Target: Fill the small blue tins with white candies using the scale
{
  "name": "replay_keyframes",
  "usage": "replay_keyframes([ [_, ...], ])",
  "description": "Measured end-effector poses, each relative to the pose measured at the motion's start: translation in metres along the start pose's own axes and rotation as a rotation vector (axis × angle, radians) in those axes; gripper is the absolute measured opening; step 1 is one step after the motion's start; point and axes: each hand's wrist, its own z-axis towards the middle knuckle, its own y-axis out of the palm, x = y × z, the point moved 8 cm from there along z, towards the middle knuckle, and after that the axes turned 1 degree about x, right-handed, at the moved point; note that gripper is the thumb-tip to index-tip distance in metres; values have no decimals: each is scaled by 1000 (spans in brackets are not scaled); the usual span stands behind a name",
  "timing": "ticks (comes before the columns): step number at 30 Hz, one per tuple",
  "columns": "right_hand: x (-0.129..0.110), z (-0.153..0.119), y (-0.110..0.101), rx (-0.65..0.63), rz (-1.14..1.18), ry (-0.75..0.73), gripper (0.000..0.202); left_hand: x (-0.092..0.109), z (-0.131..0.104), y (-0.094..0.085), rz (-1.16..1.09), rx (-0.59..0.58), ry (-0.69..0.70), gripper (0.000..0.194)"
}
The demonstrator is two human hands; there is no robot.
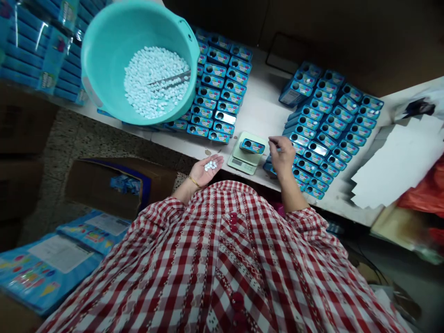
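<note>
My left hand (204, 170), palm up with its fingers stretched out, holds a small heap of white candies (210, 165) in front of the scale. A flat kitchen scale (240, 165) lies at the table's front edge, bearing one blue tin (252, 145) with a round hole in its top. Just right of that tin is my right hand (282, 155), its thumb and fingertips drawn together in a pinch. Whatever is between those fingertips is too small to make out. At the upper left, a large turquoise tub (104, 55) contains a pile of the same candies (149, 83).
Rows of blue tins (213, 95) stand behind and beside the tub, and more tins (326, 120) fill the table's right part. A scissors-like metal tool (169, 81) lies in the tub. White sheets (398, 162) are far right. A cardboard box (104, 185) sits lower left.
</note>
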Motion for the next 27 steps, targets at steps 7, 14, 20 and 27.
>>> replay_keyframes([
  [7,25,-4,-10,36,33,98,19,12,1,-19,-40,88,34,33],
  [14,9,0,7,-150,-70,-26,40,13,0,-14,-38,101,22,30],
  [20,4,-6,33,-374,-179,-58,50,18,3,-12,-41,101,25,32],
  [27,12,27,51,-434,-297,-127,34,20,0,-9,-77,118,21,32],
])
